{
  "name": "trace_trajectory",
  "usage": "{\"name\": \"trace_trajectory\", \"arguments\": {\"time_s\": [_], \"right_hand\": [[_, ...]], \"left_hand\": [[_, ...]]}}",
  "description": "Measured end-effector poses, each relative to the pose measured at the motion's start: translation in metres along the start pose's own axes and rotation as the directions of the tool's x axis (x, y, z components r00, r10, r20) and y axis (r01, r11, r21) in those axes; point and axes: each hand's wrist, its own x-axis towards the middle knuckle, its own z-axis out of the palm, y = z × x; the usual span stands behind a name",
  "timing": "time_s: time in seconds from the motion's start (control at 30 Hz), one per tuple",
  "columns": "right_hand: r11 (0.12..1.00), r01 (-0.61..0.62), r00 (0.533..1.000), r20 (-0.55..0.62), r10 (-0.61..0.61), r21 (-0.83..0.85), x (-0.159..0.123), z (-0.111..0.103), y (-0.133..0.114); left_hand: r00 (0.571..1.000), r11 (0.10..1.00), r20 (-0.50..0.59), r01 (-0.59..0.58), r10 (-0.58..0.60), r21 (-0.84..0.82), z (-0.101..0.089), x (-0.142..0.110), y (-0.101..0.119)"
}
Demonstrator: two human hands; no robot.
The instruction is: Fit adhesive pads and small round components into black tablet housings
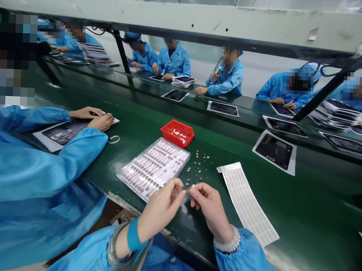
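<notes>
My left hand [161, 208] and my right hand [209, 204] meet fingertip to fingertip above the near edge of the green belt [300, 204]. Both pinch a tiny pale part [192, 187] between thumb and forefinger. Just beyond them lie several small dark round parts [199, 168] loose on the belt. To the left of those sits a clear plastic tray [154, 166] holding rows of thin wired parts. A white sheet of small stickers [247, 202] lies to the right of my right hand.
A red bin [177, 132] stands behind the tray. A co-worker in a blue coat sits at my left, hands [93, 117] on a dark panel [64, 132]. More panels [274, 151] lie along the belt; several workers sit across it.
</notes>
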Motion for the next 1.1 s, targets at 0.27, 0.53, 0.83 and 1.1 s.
{"name": "trace_trajectory", "arguments": {"time_s": [0.27, 0.53, 0.83, 1.1], "right_hand": [[0.995, -0.021, 1.000, 0.021, 0.023, -0.098, 0.003, -0.006, -0.004], [0.992, 0.000, 1.000, 0.021, 0.003, -0.128, 0.001, -0.006, -0.005], [0.998, -0.008, 1.000, -0.003, 0.008, -0.055, 0.000, -0.007, -0.005], [1.000, -0.007, 0.999, -0.048, 0.007, -0.004, -0.002, -0.009, -0.009]], "left_hand": [[0.819, 0.679, 0.024, -0.492, 0.574, 0.545, -0.005, 0.017, 0.001], [0.686, 0.410, 0.144, -0.576, 0.714, 0.707, -0.007, 0.022, 0.002], [0.850, 0.614, 0.167, -0.484, 0.500, 0.624, -0.003, 0.034, 0.011], [0.994, 0.641, -0.058, -0.011, 0.087, 0.767, -0.062, 0.148, 0.025]]}}
